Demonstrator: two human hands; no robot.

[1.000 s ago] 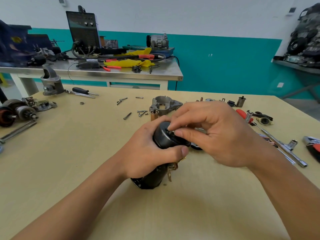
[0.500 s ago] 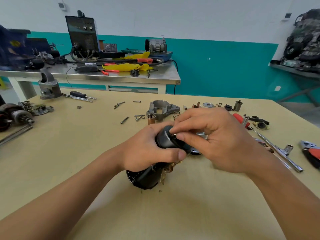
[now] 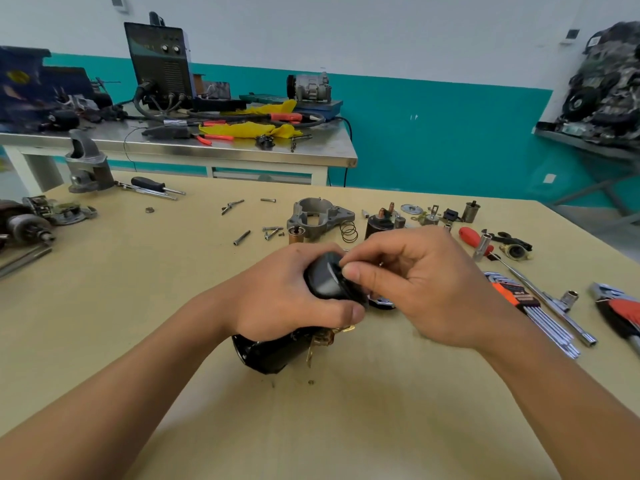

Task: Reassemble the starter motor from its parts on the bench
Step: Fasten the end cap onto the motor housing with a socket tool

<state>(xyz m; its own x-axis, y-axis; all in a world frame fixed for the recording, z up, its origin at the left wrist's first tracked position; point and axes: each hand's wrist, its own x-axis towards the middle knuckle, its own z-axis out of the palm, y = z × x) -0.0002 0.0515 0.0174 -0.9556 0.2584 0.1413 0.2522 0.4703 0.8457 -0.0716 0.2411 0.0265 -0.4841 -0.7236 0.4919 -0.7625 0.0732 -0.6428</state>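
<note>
While the left hand (image 3: 284,296) grips the black cylindrical metal starter housing (image 3: 266,353), the right hand (image 3: 419,285) pinches its upper end.

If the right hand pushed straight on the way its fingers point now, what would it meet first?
The black motor housing: the right hand points leftward at its raised end, fingertips seemingly touching it. Just beyond is the left hand gripping it.

Auto repair workshop. Wood bench (image 3: 104,289) strewn with bolts (image 3: 241,238), a cast housing (image 3: 320,216), hex keys (image 3: 533,306), a socket wrench (image 3: 547,299) and a screwdriver (image 3: 152,185). Behind it, a steel table (image 3: 207,154) with a welder (image 3: 157,64), cables (image 3: 242,116), pliers (image 3: 207,138) and a compressor (image 3: 310,86). Engine (image 3: 606,91) on a shelf (image 3: 581,143) at right. Walls (image 3: 433,133) painted teal and white.
</note>
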